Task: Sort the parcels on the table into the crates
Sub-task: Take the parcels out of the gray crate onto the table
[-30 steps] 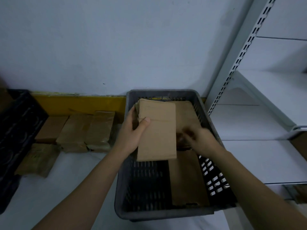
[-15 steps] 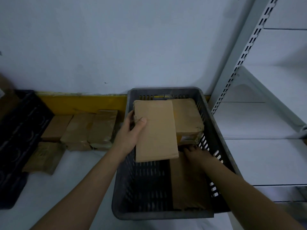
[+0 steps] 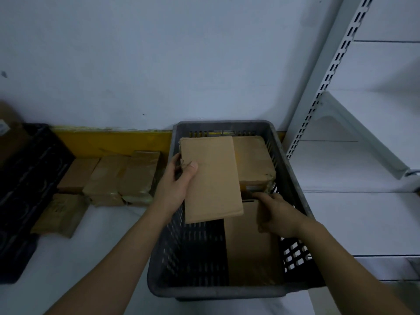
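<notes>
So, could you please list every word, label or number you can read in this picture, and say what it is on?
No text can be read here.
Boxy parcel in the grey crate: a label strip on its near edge, too blurred to read.
Flat parcel held by the left hand: plain, no print visible.
Parcels on the table: tape only, no legible writing.

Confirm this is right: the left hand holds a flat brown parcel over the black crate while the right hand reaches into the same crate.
Wrong crate. The head view shows the left hand holding the flat brown parcel over the grey crate, into which the right hand reaches. The black crate sits apart, far left.
</notes>
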A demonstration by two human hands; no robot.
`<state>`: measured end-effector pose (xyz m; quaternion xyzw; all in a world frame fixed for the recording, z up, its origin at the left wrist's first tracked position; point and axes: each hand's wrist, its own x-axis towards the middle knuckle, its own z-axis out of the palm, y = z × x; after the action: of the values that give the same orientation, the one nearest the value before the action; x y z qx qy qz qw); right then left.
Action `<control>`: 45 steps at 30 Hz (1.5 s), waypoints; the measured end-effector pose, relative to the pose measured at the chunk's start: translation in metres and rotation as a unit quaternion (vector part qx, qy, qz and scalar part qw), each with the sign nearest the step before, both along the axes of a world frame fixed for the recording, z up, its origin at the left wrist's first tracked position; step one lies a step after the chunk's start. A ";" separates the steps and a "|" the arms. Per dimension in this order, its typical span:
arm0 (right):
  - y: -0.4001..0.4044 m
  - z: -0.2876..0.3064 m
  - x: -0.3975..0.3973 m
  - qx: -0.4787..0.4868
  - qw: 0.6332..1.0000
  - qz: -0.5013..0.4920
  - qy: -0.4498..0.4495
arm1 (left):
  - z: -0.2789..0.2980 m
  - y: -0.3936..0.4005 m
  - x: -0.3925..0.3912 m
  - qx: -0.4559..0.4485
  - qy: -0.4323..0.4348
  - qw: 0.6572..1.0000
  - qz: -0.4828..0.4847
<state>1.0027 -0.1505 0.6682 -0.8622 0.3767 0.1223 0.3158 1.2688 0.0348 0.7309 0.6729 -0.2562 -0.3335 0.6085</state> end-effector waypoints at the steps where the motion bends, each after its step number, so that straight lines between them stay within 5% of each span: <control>1: 0.001 0.000 -0.004 0.032 0.998 -0.021 -0.043 | 0.001 0.001 0.000 -0.003 0.004 1.000 0.004; 7: 0.017 0.022 -0.013 0.062 0.976 -0.101 -0.183 | 0.018 0.015 0.012 -0.053 0.047 0.997 0.040; 12: 0.031 0.080 0.002 -0.046 0.946 -0.172 -0.271 | 0.027 0.048 0.043 -0.086 0.106 0.988 0.077; 18: 0.097 0.154 0.057 -0.139 0.857 -0.239 -0.435 | 0.044 0.118 0.100 -0.086 0.104 0.987 0.090; 24: 0.177 0.144 0.145 -0.119 0.835 -0.245 -0.479 | 0.023 0.217 0.157 -0.036 0.114 0.983 0.139; 34: 0.249 0.054 0.264 -0.062 0.896 -0.228 -0.376 | -0.039 0.306 0.212 0.086 0.080 0.979 0.166; 45: 0.253 -0.074 0.301 -0.039 0.934 -0.263 -0.238 | -0.110 0.263 0.228 0.209 0.075 0.970 0.098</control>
<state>1.3034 0.1022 0.5943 -0.7480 0.5079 -0.1890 0.3831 1.4969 0.2980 0.6213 0.7798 -0.0675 -0.3683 0.5017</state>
